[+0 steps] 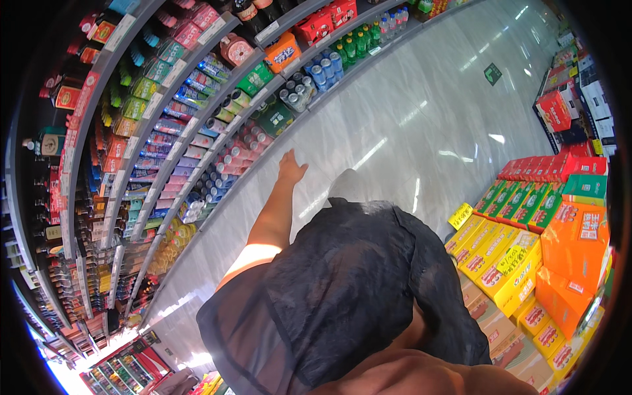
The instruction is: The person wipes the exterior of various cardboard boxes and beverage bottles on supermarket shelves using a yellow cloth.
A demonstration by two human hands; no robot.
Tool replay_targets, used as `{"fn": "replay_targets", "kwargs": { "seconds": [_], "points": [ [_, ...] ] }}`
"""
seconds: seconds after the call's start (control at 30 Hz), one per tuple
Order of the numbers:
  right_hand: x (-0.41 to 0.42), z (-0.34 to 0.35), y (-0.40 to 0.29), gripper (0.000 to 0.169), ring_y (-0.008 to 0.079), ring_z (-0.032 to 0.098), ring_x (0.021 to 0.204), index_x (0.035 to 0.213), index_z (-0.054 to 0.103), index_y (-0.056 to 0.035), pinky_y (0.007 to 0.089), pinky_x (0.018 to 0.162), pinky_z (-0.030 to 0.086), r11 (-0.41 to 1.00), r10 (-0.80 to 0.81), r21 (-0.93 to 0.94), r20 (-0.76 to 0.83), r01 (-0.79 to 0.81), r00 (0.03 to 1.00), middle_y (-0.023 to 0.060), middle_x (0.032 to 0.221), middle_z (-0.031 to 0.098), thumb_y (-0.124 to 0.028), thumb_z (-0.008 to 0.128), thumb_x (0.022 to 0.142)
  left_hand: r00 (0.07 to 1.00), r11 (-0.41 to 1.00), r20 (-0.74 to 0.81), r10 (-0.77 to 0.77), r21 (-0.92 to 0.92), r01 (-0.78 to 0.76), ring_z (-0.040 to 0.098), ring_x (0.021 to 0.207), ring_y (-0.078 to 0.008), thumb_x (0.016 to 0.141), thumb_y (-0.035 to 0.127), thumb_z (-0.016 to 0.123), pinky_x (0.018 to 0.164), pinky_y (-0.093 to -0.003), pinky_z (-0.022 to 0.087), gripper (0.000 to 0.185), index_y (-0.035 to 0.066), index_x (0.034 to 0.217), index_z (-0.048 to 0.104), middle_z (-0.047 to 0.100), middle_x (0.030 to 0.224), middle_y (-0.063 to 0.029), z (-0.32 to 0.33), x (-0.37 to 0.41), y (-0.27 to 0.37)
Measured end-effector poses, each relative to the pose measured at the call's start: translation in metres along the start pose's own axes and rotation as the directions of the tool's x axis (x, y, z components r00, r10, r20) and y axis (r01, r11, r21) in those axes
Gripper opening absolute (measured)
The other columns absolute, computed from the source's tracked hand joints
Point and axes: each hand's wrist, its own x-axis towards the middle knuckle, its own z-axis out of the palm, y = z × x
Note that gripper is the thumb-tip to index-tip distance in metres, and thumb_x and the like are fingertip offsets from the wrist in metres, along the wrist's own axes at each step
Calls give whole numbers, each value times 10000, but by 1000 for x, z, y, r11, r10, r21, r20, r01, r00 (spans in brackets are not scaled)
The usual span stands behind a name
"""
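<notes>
My left hand (pixel 292 167) is stretched out over the grey tiled floor (pixel 365 128), fingers apart and holding nothing. Nearest to it, on the lowest shelf to its left, stand pink-topped cans (pixel 242 150) and a dark green multipack (pixel 274 118). It does not appear to touch them. Dark, loose clothing (pixel 345 276) covers the middle of the view. Bare skin shows large at the bottom edge, but no fingers can be made out there. My right hand is out of view.
Shelves of bottles and cans curve along the left, their edges carrying price labels (pixel 173 73). Stacked yellow cartons (pixel 498 261), green boxes (pixel 526 200) and orange boxes (pixel 575 247) stand on the right. A red-framed drinks display (pixel 148 358) is at lower left.
</notes>
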Motion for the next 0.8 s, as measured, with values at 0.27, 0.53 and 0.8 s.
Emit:
{"fn": "replay_targets", "kwargs": {
  "seconds": [0.27,0.53,0.8],
  "points": [
    [67,55,-29,252,284,659,861,1074,604,-24,396,770,550,995,-51,78,-80,57,996,130,975,665,-187,594,882,973,975,-169,156,-132,-179,324,1377,-396,764,388,752,1141,-403,283,965,-33,1469,245,314,1491,-267,-60,212,116],
    [167,171,-94,228,262,659,830,1060,611,-32,364,740,547,970,-75,241,161,34,984,115,948,665,-194,602,900,979,907,-157,127,-382,-179,299,1399,-385,724,346,799,1156,-388,254,1063,-64,1480,175,270,1499,-305,-96,416,162],
    [214,273,-113,324,246,659,916,1156,579,-6,353,817,532,985,-165,-29,-383,167,909,114,1030,663,-146,628,868,999,990,-24,24,141,-20,376,1351,-411,801,477,667,1141,-414,264,953,-10,1486,216,418,1436,-271,-131,518,212]
  ]
}}
